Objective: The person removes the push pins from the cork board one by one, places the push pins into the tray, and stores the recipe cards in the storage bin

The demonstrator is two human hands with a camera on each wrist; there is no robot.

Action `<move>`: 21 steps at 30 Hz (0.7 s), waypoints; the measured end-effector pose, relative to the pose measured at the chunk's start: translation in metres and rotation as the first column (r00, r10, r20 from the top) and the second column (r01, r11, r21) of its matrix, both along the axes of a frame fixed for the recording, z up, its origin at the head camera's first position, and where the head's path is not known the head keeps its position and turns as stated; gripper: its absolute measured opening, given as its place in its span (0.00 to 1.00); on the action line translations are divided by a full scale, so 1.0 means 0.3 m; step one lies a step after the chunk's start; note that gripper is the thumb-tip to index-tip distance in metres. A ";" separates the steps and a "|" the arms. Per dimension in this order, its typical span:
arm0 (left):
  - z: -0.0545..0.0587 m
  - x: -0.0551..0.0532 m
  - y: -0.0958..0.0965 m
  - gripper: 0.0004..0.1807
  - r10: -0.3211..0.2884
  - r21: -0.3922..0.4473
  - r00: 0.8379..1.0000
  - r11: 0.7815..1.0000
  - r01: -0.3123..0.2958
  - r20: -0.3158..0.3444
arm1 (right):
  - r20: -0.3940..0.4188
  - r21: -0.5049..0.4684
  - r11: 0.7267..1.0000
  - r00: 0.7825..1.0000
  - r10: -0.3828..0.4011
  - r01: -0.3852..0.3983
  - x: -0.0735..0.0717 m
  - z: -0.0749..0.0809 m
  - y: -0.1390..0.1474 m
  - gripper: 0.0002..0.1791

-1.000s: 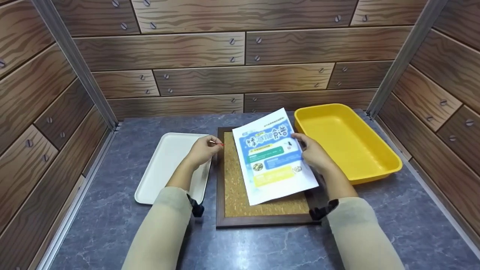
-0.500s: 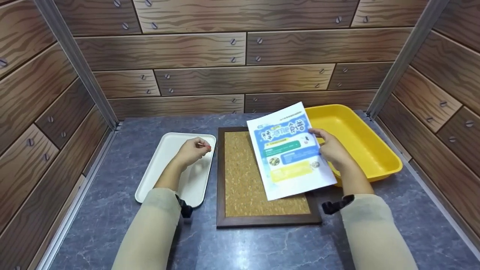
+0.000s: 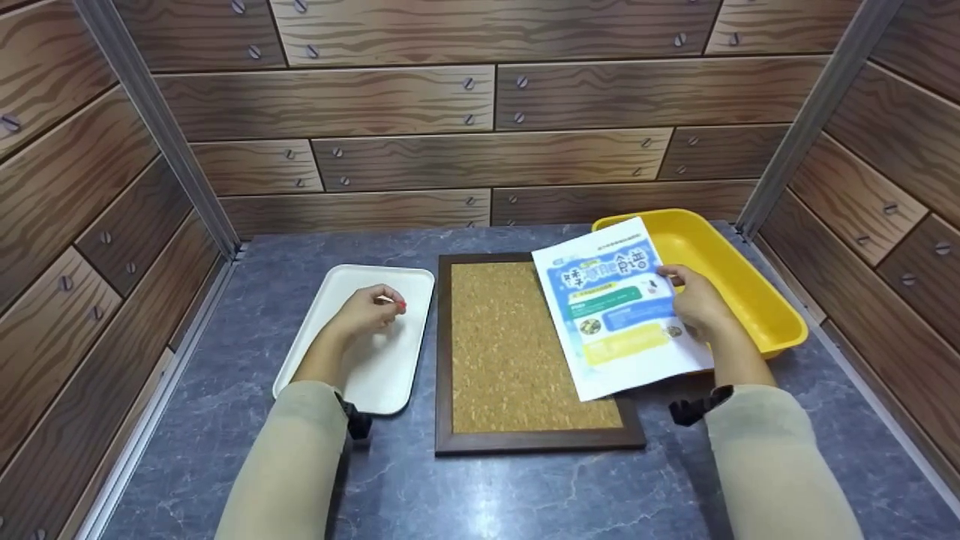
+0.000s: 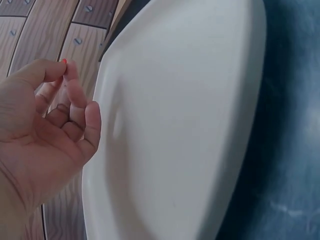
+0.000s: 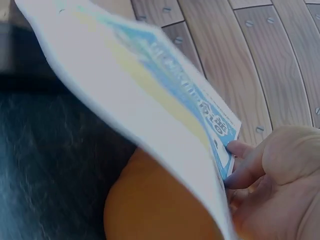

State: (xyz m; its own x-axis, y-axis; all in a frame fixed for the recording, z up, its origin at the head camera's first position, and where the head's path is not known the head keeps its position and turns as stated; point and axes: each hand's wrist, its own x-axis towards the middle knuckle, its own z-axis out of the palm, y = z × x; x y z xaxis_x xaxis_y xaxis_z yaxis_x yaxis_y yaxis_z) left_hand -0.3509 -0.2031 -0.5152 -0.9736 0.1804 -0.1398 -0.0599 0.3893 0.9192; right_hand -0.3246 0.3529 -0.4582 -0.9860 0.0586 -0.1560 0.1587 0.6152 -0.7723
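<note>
My left hand (image 3: 367,309) is over the white tray (image 3: 384,379). Thumb and fingertips pinch a small red push pin (image 3: 402,307); in the left wrist view only a red dot of the pin (image 4: 64,61) shows between them. My right hand (image 3: 701,306) grips the right edge of a printed sheet of paper (image 3: 619,322) with blue, green and yellow blocks. The sheet is tilted above the right part of a framed cork board (image 3: 510,360) and overlaps the yellow tub. From the right wrist, the paper (image 5: 135,100) looks bowed, with the thumb on its printed side.
A deep yellow tub (image 3: 739,281) stands at the right, behind my right hand. The dark marbled tabletop (image 3: 525,495) is bounded by wood-patterned walls (image 3: 420,161) at the back and both sides.
My right hand has carried the paper rightward, uncovering most of the cork board. My left hand has drawn back left from the board's edge to over the tray, still pinching the pin.
</note>
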 end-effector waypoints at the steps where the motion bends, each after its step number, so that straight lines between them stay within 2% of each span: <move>1: -0.003 0.001 -0.005 0.05 -0.002 -0.001 1.000 1.000 0.002 0.003 | 0.009 -0.006 1.000 1.000 -0.008 0.008 -0.001 -0.004 0.007 0.42; 10: -0.013 0.022 -0.059 0.07 -0.002 -0.021 0.999 1.000 0.003 0.036 | 0.036 0.072 0.997 0.999 -0.035 0.032 -0.022 -0.021 0.098 0.35; 14: -0.016 0.027 -0.079 0.09 -0.020 -0.031 0.999 0.999 0.021 0.046 | 0.044 0.106 0.994 0.999 -0.022 0.017 -0.036 -0.024 0.140 0.34; 21: -0.011 0.034 -0.107 0.10 -0.062 -0.125 0.997 0.990 0.066 0.037 | 0.061 0.120 0.993 0.998 -0.003 -0.005 -0.049 -0.023 0.205 0.35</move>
State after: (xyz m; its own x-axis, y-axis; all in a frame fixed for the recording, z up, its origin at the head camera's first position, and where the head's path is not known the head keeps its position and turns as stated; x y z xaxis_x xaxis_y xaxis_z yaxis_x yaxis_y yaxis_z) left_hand -0.3408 -0.2352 -0.5185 -0.9550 0.2212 -0.1975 -0.0608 0.5057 0.8606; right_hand -0.3393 0.4145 -0.4649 -0.9750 0.0797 -0.2075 0.2025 0.7032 -0.6815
